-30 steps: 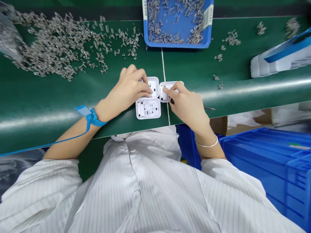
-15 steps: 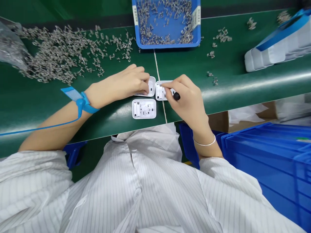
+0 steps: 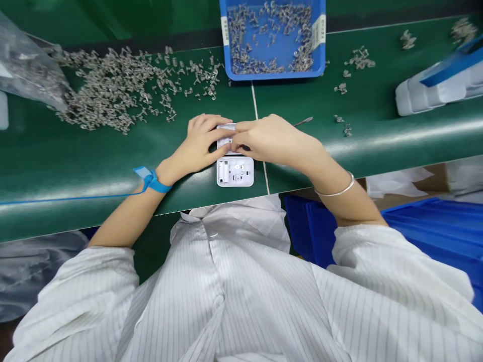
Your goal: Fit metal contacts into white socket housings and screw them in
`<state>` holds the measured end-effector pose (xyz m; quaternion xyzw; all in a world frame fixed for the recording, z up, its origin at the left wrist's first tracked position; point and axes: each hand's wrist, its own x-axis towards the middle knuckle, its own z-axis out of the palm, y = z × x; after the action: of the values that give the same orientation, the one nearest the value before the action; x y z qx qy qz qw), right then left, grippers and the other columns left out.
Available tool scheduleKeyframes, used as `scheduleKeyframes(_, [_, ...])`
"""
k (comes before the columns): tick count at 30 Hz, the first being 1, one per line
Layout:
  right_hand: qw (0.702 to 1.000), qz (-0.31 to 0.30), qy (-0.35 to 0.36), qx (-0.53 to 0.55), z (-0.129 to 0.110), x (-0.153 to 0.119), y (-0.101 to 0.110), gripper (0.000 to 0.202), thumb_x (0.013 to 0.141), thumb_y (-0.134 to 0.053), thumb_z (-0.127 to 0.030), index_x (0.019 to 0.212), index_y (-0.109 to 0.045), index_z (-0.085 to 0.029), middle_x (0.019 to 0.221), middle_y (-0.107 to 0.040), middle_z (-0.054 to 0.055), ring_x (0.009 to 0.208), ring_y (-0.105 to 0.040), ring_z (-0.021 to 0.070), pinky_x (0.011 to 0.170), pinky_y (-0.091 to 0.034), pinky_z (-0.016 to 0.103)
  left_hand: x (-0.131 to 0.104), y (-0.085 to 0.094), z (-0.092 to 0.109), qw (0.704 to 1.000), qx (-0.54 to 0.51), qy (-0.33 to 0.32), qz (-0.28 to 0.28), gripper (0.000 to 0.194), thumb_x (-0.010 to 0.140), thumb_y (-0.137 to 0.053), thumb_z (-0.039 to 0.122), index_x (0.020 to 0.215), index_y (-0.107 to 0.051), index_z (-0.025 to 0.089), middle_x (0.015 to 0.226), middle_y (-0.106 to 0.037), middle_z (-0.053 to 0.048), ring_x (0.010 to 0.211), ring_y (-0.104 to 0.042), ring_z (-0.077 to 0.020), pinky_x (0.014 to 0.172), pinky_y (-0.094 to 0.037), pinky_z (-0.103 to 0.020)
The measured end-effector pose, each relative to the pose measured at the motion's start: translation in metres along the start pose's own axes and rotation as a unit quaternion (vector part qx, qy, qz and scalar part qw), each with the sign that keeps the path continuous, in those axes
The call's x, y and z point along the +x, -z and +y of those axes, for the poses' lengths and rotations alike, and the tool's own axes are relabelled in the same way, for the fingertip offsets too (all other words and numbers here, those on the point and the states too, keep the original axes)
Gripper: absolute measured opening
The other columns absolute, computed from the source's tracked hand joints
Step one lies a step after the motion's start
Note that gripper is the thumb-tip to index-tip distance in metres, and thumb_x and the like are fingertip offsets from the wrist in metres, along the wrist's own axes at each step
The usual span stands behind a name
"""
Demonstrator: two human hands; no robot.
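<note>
Between my hands lies a white plastic housing [image 3: 223, 143], partly covered by fingers. My left hand [image 3: 198, 146], with a blue wrist strap [image 3: 151, 181], holds its left side between thumb and fingers. My right hand [image 3: 277, 138] has its fingertips pinched over the right part of the housing; what they press on is hidden. A slim tool with a metal tip [image 3: 304, 121] is tucked in that hand, its tip sticking out to the right and a dark end showing below the fingers. Just below lies a second white housing [image 3: 236, 172], open side up, small parts inside.
A blue tray [image 3: 273, 76] of small metal pieces stands at the back. A heap of metal pieces [image 3: 113, 90] spills from a clear bag [image 3: 33, 65] on the left. Loose pieces [image 3: 360, 59] and stacked white trays [image 3: 422, 93] lie at right. Blue crates [image 3: 433, 221] stand below.
My right hand has moved left, from the right-hand housing to the one at my left hand. The tool has turned, its tip now showing at right. The view has shifted slightly.
</note>
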<state>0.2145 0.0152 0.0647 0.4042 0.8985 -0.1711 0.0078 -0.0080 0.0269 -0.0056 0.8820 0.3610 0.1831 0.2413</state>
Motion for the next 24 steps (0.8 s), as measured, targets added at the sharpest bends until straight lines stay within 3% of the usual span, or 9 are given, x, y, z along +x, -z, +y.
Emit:
scheduleKeyframes(6, [0.996, -0.037, 0.077, 0.022, 0.016, 0.012, 0.006, 0.02, 0.097, -0.054, -0.02, 0.091, -0.074, -0.023, 0.106, -0.074, 0.0, 0.082, -0.061, 0.0139, 0.066, -0.033, 0.028, 0.001, -0.001, -0.002, 1.0, 0.004, 0.01, -0.002, 0.04, 0.104, -0.04, 0.045, 0.132, -0.063, 0.027, 0.14, -0.059, -0.007, 0.141, -0.042, -0.0309, 0.124, -0.019, -0.057])
scheduleKeyframes(12, [0.986, -0.07, 0.133, -0.075, 0.024, 0.009, 0.004, 0.022, 0.094, -0.056, -0.012, 0.103, -0.073, -0.023, 0.125, -0.071, -0.001, 0.069, -0.053, 0.0098, 0.06, -0.024, 0.03, 0.0, -0.005, -0.001, 1.0, -0.002, 0.009, 0.003, 0.036, 0.102, -0.044, 0.039, 0.129, -0.065, 0.028, 0.139, -0.059, -0.006, 0.142, -0.041, -0.0312, 0.126, -0.018, -0.057])
scheduleKeyframes(16, [0.989, -0.07, 0.126, -0.023, 0.026, 0.012, 0.005, 0.018, 0.096, -0.056, -0.022, 0.099, -0.073, -0.024, 0.113, -0.072, 0.001, 0.075, -0.057, 0.0124, 0.063, -0.032, 0.028, 0.0, -0.006, -0.001, 1.0, -0.002, 0.006, 0.005, 0.034, 0.102, -0.044, 0.039, 0.128, -0.065, 0.029, 0.138, -0.059, -0.006, 0.142, -0.041, -0.0309, 0.125, -0.018, -0.057])
scheduleKeyframes(24, [0.977, -0.147, 0.127, 0.087, 0.036, 0.026, 0.019, 0.017, 0.092, -0.061, -0.036, 0.087, -0.073, -0.025, 0.09, -0.071, -0.001, 0.078, -0.06, 0.0147, 0.069, -0.041, 0.029, -0.002, -0.006, 0.0, 1.0, -0.004, 0.001, 0.011, 0.032, 0.104, -0.043, 0.039, 0.125, -0.066, 0.03, 0.136, -0.06, -0.005, 0.143, -0.04, -0.0302, 0.126, -0.016, -0.059])
